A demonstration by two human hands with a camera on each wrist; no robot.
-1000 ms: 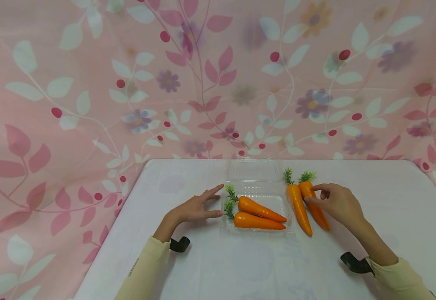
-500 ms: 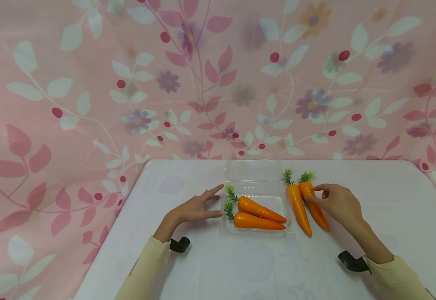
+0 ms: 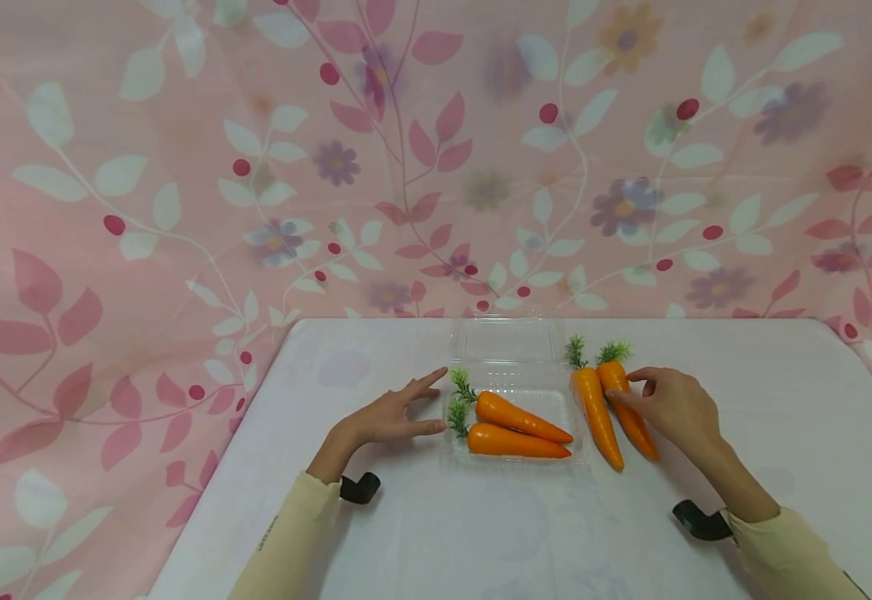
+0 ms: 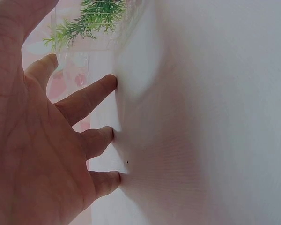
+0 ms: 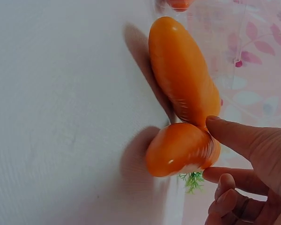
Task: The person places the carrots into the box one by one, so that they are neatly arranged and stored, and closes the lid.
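Clear box, opened: two carrots inside. Left of box: my left hand, fingers spread, holding nothing. Right of box: nearer carrot; farther carrot, this one pinched by thumb and forefinger of my right hand.

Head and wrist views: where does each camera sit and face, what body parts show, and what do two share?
Head: worn on the head, facing forward and down at the clear plastic box; left hand, right hand and cream sleeves show.
Left wrist: on that wrist, facing the white tabletop; the left hand shows.
Right wrist: on that wrist, facing two tapered orange carrots; the right hand shows.
Shared: head and right wrist views show those carrots.
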